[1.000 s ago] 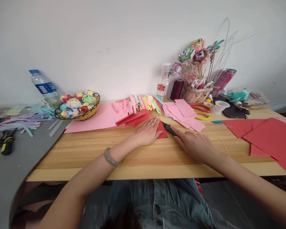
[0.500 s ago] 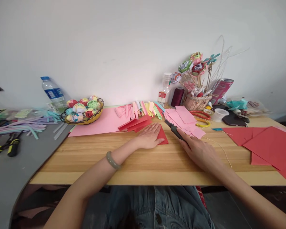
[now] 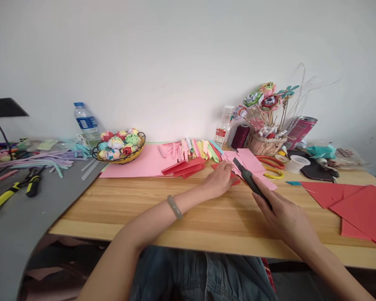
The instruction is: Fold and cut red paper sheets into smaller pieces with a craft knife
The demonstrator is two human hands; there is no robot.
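My right hand (image 3: 285, 209) is wrapped round the dark handle of a craft knife (image 3: 252, 180), its blade pointing up and left over pink paper pieces. Just left of the blade, my left hand (image 3: 219, 180) has its fingers bent in on a small folded red paper (image 3: 235, 180). Most of that paper is hidden under the hand. Close by on the far side lie narrow folded red strips (image 3: 188, 168). The pink paper pieces (image 3: 249, 159) lie beyond the knife.
Behind are a basket of paper flowers (image 3: 138, 155), folded coloured strips (image 3: 203, 148), a clear bottle (image 3: 224, 127) and a purple thread spool (image 3: 240, 136). Scissors (image 3: 274, 172) and red sheets (image 3: 360, 209) lie right. Pliers (image 3: 19, 188) rest on the grey table at left.
My left hand has gone from lying flat on the red paper to bent fingers at its edge. My right hand has drawn the knife back slightly. The view has shifted left.
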